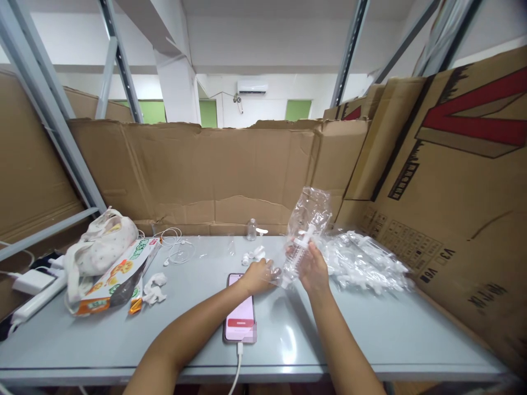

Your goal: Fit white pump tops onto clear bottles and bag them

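Note:
Both my hands hold one clear plastic bag (308, 216) that stands up above the grey table (370, 334). Inside the bag is a clear bottle with a white pump top (302, 241). My left hand (259, 276) grips the bag's lower left end with its fingers curled. My right hand (313, 267) is closed round the bottle through the plastic from the right. A pile of similar bagged items (362, 260) lies just right of my right hand.
A phone (240, 315) with a lit pink screen lies under my left forearm, its cable running off the front edge. Small white caps (254, 255) and a small clear bottle (251, 229) sit behind it. Snack bags (115, 274), a cloth pouch (101, 247), earphones (177, 249) lie left. Cardboard walls surround the table.

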Action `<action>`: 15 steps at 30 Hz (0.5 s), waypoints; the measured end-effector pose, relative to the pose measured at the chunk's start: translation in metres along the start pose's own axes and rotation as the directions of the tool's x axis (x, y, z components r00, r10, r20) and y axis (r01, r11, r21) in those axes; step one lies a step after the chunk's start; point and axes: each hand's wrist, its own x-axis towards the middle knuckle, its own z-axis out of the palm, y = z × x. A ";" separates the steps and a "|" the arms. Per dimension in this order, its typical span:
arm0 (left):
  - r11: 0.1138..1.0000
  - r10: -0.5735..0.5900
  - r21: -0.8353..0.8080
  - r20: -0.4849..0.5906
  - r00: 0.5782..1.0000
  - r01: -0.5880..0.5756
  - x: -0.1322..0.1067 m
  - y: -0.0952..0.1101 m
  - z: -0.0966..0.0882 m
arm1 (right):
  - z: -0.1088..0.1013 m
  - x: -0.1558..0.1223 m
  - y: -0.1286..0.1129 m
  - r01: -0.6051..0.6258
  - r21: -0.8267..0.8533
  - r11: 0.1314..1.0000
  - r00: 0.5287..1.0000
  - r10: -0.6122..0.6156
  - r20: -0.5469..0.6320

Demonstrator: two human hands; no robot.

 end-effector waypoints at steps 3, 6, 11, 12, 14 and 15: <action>1.000 0.018 0.002 -0.004 1.000 -0.018 -0.003 -0.001 0.000 | -0.002 0.001 0.002 -0.008 -0.011 1.000 1.000 0.008 0.012; 1.000 0.022 -0.014 0.001 1.000 -0.022 -0.005 -0.004 -0.001 | -0.004 0.001 0.005 0.009 -0.029 1.000 0.999 -0.008 0.036; 0.995 -0.017 -0.100 0.032 0.999 0.021 0.001 -0.009 0.001 | -0.003 0.000 0.007 0.035 -0.084 0.996 0.995 -0.027 0.101; 0.993 -0.021 -0.112 0.031 0.999 0.024 0.002 -0.010 0.002 | -0.002 0.000 0.007 0.043 -0.102 0.994 0.994 -0.032 0.109; 0.989 -0.023 -0.146 0.029 0.999 0.027 0.004 -0.012 0.002 | 0.000 -0.001 0.007 0.063 -0.143 0.988 0.992 -0.046 0.118; 0.986 -0.023 -0.166 0.030 0.999 0.028 0.005 -0.013 0.002 | 0.000 -0.001 0.007 0.072 -0.162 0.984 0.991 -0.053 0.120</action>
